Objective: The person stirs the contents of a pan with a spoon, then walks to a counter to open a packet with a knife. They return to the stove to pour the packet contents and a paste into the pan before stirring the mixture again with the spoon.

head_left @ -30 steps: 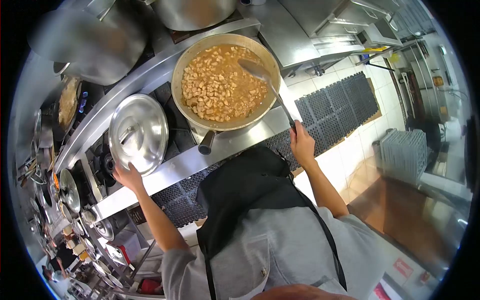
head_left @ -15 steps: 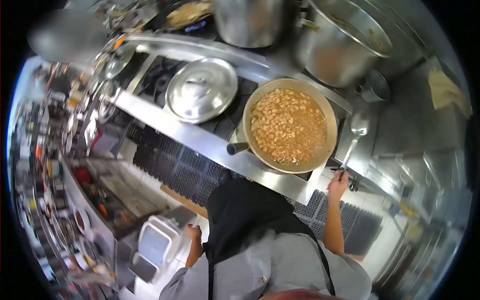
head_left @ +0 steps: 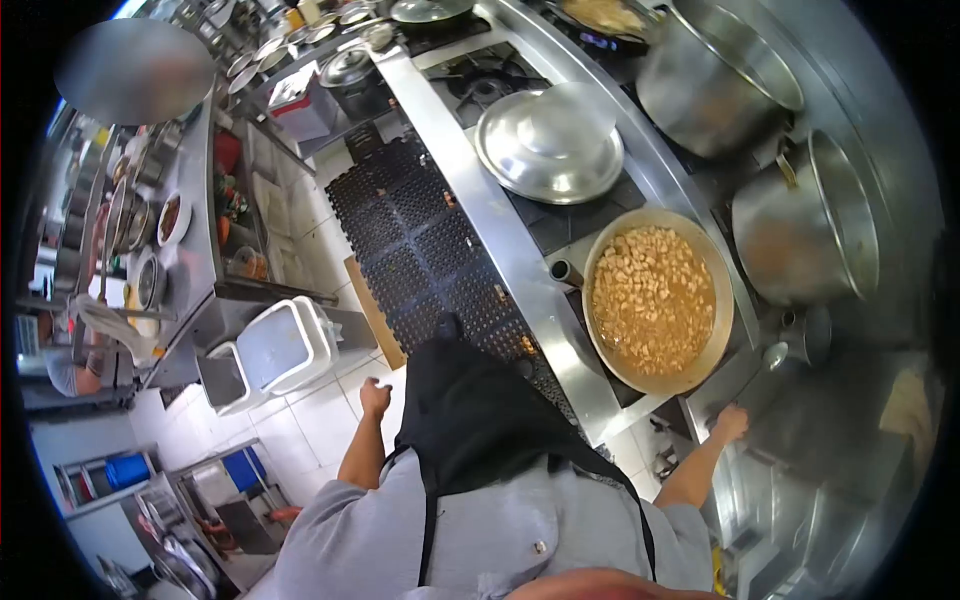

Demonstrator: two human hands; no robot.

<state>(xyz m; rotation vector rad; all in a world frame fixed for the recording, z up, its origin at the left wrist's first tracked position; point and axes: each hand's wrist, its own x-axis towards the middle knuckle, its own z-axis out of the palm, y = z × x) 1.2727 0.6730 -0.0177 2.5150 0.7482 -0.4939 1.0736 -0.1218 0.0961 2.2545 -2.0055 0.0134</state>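
The pan [head_left: 651, 383] of diced meat in sauce is set on the stove [head_left: 545, 300], its handle pointed toward the front edge. Just beside it, burners are covered by the lid [head_left: 548, 165]. Beyond the pan's other side, the spoon [head_left: 776, 356] is held by the right hand [head_left: 729, 424], fingers closed around its handle. The left hand [head_left: 375, 398] is held near the bin [head_left: 285, 350], fingers loosely curled.
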